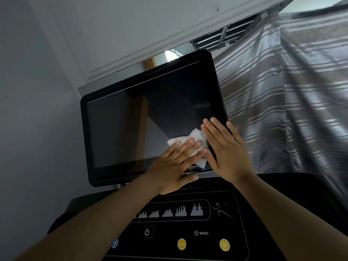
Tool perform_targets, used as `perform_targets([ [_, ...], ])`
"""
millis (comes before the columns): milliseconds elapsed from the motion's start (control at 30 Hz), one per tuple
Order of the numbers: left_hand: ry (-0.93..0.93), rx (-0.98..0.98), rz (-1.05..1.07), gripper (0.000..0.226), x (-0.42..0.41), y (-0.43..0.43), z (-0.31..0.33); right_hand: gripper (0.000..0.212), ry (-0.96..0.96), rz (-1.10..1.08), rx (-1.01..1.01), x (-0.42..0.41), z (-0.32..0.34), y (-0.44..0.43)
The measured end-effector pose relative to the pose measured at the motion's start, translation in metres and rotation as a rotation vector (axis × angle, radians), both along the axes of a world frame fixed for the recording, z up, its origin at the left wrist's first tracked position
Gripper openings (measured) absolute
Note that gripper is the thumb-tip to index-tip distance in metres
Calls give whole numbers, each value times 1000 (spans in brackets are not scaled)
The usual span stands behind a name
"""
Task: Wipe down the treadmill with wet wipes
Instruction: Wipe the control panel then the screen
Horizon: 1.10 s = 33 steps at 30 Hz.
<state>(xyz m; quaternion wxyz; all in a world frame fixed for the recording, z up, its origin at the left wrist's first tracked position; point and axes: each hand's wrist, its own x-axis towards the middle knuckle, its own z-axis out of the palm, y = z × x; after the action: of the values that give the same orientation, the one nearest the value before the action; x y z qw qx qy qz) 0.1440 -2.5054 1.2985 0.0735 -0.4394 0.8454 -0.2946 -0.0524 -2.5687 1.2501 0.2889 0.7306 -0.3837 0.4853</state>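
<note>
Your flat left hand (pixel 175 166) half-covers the wet wipe (pixel 197 137) on the screen (pixel 131 129); your straight-fingered right hand (pixel 227 147) hides its lower-right corner. A striped curtain (pixel 291 110) hangs at right.

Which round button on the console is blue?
The leftmost round button, half hidden behind the left forearm. The other two, the middle button and the right button near the SPEED label, are yellow.

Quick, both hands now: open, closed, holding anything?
Left hand: open, flat, pressing the wet wipe on the treadmill screen.
Right hand: open, flat on the screen.
</note>
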Motion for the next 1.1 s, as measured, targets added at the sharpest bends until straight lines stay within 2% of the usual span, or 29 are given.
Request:
perform_targets([
  [167,332,-39,127,79,-14,-19,28,58,10,-14,11,0,-1,-1],
  [233,406,-44,142,82,-22,-24,30,58,4,-12,5,0,0,-1],
  [333,428,-10,143,84,-30,-15,20,57,6,-10,-4,0,1,0],
  [433,335,52,148,82,-29,3,-2,57,6,-26,-9,1,1,0],
  [600,358,-59,103,75,-24,0,-22,55,-12,-60,-18,3,0,0],
  [733,447,-96,155,74,-35,-13,0,55,-9,-50,-7,2,-1,0],
  [933,647,-77,267,69,-41,-55,73,57,9,-58,12,2,-1,0],
  [1100,605,-88,261,78,-42,-54,74,57,13,-55,0,1,-2,0],
])
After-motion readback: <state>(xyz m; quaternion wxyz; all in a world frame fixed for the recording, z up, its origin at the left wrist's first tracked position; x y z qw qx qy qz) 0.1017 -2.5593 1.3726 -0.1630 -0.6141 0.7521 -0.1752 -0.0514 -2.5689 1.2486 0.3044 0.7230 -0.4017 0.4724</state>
